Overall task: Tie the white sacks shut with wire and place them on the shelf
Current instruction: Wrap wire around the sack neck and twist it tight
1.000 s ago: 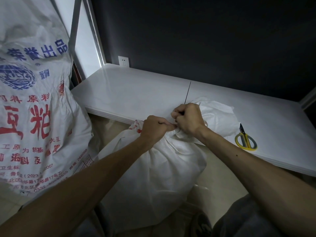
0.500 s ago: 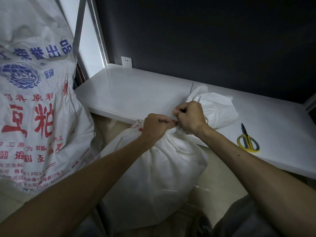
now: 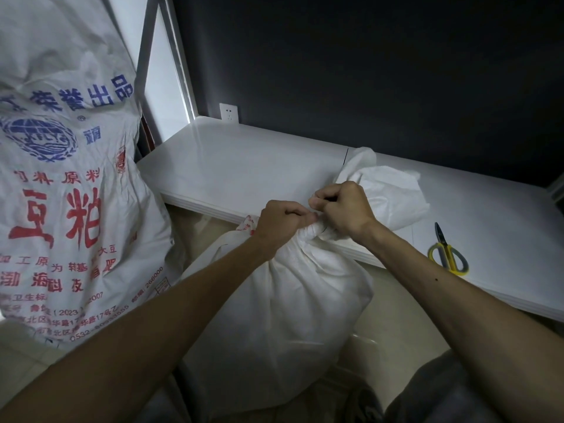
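At the centre of the frame a white sack (image 3: 283, 315) stands on the floor against the edge of a white shelf (image 3: 244, 166), its gathered neck bunched just above the shelf edge and its loose top flopped onto the shelf. The left hand (image 3: 282, 225) is closed around the neck, and the right hand (image 3: 343, 210), touching it, is pinched shut at the same spot; a thin dark wire (image 3: 345, 155) shows above the loose top. A printed sack (image 3: 61, 184) fills the left of the frame, and yellow scissors (image 3: 448, 256) lie on the shelf at the right.
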Demonstrator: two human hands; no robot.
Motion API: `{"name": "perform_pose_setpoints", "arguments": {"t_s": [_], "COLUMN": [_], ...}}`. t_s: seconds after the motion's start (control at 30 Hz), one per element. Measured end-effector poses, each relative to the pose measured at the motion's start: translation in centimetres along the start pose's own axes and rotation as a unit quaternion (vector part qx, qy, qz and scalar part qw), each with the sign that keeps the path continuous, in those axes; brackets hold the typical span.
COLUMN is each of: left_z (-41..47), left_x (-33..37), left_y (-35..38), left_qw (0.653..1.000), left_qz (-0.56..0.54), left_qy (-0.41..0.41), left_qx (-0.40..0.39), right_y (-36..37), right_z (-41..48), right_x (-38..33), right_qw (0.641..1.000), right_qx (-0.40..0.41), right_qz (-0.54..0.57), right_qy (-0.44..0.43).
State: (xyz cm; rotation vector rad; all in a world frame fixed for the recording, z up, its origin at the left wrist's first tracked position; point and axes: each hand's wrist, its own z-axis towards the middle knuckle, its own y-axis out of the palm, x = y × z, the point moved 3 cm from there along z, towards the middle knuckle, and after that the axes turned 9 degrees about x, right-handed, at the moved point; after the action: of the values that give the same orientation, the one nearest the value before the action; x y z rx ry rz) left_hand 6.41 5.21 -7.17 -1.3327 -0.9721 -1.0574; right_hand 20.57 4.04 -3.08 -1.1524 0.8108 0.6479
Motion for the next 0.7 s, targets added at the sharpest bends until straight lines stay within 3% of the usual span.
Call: {"name": "perform_pose_setpoints", "arguments": {"t_s": [0.13, 0.3, 0.7], "left_z": [0.4, 0.4, 0.3], "left_x": [0.3, -0.3, -0.8], "left_y": [-0.3, -0.5, 0.0], "left_qw": [1.0, 0.996, 0.991], "left_qz": [-0.022, 0.002, 0.062], "left_qy": [0.015, -0.002, -0.04], "left_qx": [-0.009, -0.091, -0.109], "right_y": [-0.1, -0.1, 0.1], "right_z": [0.2, 0.3, 0.1], "right_x": [0.2, 0.9, 1.3], "right_qw": [1.0, 0.999, 0.998], "right_qx": [-0.003, -0.019, -0.04], "right_qz": [-0.013, -0.036, -0.042], "right_qy": [-0.016, -0.009, -0.018]}}
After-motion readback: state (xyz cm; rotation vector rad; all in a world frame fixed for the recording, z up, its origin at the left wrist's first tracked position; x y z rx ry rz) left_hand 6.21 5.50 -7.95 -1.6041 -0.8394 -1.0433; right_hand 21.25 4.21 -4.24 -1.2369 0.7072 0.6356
